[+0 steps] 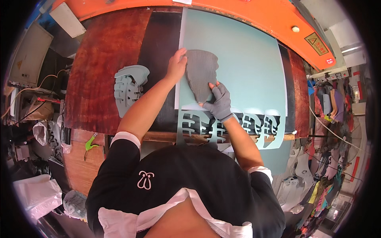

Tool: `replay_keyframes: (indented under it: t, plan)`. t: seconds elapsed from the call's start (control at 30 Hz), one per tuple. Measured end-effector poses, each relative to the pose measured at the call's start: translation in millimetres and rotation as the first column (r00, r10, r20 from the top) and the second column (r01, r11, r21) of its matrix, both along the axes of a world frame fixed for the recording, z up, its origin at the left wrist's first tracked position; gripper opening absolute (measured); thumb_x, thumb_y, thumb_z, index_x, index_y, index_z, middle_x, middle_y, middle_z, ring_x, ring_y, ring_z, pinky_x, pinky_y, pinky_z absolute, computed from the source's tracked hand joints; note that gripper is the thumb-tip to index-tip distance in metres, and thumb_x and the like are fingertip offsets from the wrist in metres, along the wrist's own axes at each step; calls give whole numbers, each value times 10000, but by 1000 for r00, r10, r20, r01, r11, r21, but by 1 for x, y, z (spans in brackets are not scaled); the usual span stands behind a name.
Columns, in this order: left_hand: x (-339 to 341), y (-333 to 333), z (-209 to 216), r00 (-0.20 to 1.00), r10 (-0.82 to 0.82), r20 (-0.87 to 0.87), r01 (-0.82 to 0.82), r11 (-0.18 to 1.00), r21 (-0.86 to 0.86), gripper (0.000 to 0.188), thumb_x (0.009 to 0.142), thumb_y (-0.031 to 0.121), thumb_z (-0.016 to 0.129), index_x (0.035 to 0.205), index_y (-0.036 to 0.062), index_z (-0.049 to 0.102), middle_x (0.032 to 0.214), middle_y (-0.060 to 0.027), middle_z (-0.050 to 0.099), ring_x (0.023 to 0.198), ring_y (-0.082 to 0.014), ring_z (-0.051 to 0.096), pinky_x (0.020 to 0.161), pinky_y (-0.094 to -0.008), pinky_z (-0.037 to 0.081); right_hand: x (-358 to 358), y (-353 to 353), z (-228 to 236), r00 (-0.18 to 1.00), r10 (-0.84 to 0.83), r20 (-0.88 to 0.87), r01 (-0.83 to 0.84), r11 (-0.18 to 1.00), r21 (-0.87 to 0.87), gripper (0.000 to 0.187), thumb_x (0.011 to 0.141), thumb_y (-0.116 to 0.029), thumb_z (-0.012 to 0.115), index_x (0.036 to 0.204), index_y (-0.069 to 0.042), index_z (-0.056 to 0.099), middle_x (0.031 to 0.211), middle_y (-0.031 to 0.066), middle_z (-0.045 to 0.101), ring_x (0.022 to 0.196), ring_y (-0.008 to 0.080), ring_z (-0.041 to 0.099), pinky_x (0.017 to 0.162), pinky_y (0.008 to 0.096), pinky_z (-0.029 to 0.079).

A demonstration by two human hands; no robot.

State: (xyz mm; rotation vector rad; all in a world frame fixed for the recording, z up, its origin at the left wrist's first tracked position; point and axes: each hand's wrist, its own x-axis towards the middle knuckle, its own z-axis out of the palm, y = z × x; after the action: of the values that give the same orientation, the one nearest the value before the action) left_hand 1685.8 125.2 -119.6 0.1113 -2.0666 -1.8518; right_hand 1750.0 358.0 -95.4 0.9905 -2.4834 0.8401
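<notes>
A grey, flat cutting die (201,71) with one wavy edge lies over the left side of a pale green sheet (250,63). My bare left hand (176,65) grips its upper left edge. Lower down, my right hand (218,104), in a grey glove, holds the die's narrow end, fingertips on its right edge. Along the sheet's near side, several shaped cut-outs (260,129) leave a strip of openings hanging by the table edge. Left of my left forearm, a stack of pale green cut pieces (129,85) rests on the table. The underside of the die is hidden.
An orange machine beam (274,22) spans the far side of the red-brown table (103,47). At the right hang many coloured cut pieces (327,107). White bags (37,194) sit at the lower left, near a green-handled tool (91,143).
</notes>
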Motion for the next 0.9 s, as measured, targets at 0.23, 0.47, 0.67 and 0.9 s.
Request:
replay_keyframes:
  t: [0.23, 0.47, 0.67, 0.9]
  plan:
    - [-9, 6, 2, 998, -7, 63, 3, 998, 56, 375, 920, 129, 453, 1279, 19, 466, 1301, -158, 524, 1215, -260, 483, 1009, -338, 361, 0, -4, 3, 998, -34, -45, 33, 999, -21, 789, 494, -272, 841, 1185, -47, 535, 1133, 178, 536, 1052, 379, 513, 894, 438, 440]
    - [-7, 0, 6, 999, -25, 40, 14, 965, 261, 324, 938, 118, 441, 1236, -6, 467, 1241, -131, 558, 1159, -187, 497, 986, -298, 369, 1, -2, 7, 999, -6, -42, 5, 1000, -6, 805, 453, -302, 843, 1150, -56, 525, 1048, 187, 538, 1045, 402, 520, 856, 460, 459]
    - [-4, -2, 2, 998, -23, 60, 4, 950, 313, 322, 951, 143, 463, 1244, 9, 470, 1221, -97, 565, 1179, -163, 473, 1020, -287, 331, 2, -4, 6, 995, -16, -97, 19, 999, 31, 815, 454, -328, 845, 1154, -63, 523, 1096, 193, 532, 1054, 395, 516, 873, 455, 449]
    - [2, -6, 9, 994, -81, 78, 59, 967, 249, 382, 960, 136, 433, 1321, 12, 404, 1333, -102, 491, 1247, -169, 411, 1055, -299, 289, 3, -3, 12, 999, -6, -54, 7, 999, 31, 797, 458, -332, 842, 1138, -63, 523, 1110, 196, 529, 1051, 393, 515, 868, 454, 449]
